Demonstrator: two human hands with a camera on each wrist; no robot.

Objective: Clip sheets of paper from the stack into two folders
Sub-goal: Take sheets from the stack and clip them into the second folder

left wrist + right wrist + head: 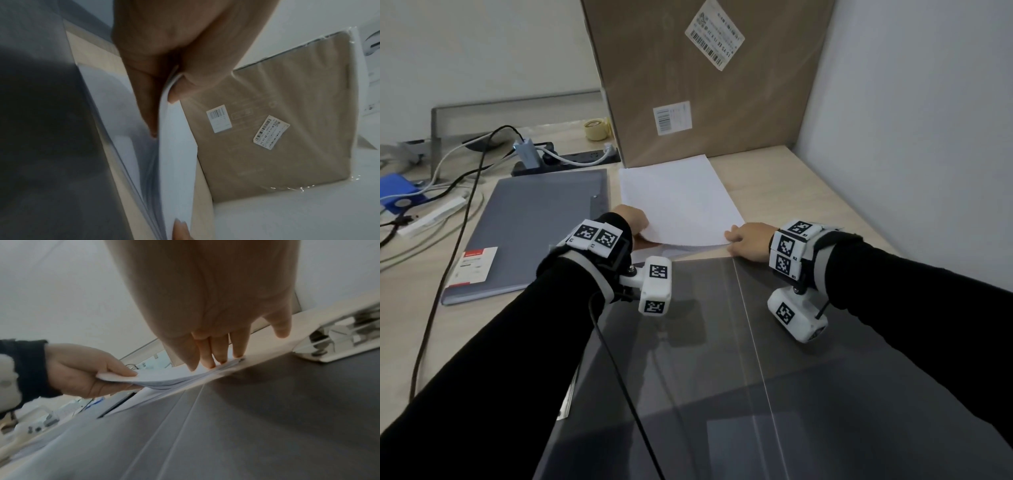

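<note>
A stack of white paper (681, 195) lies on the desk in front of a cardboard box. My left hand (644, 228) pinches the near-left corner of several top sheets (174, 154), thumb above and fingers beneath, and holds that corner bowed up off the stack. My right hand (734, 236) rests with straight fingers (221, 353) on the near-right corner of the stack. An open grey folder (808, 377) is spread out under my forearms. A second grey folder (534, 226), closed and labelled, lies left of the stack.
The tall cardboard box (709, 85) stands right behind the paper, and a wall closes the right side. Cables, a power strip (565, 161) and a blue item (397, 192) clutter the desk's left. A metal clip (339, 340) shows in the right wrist view.
</note>
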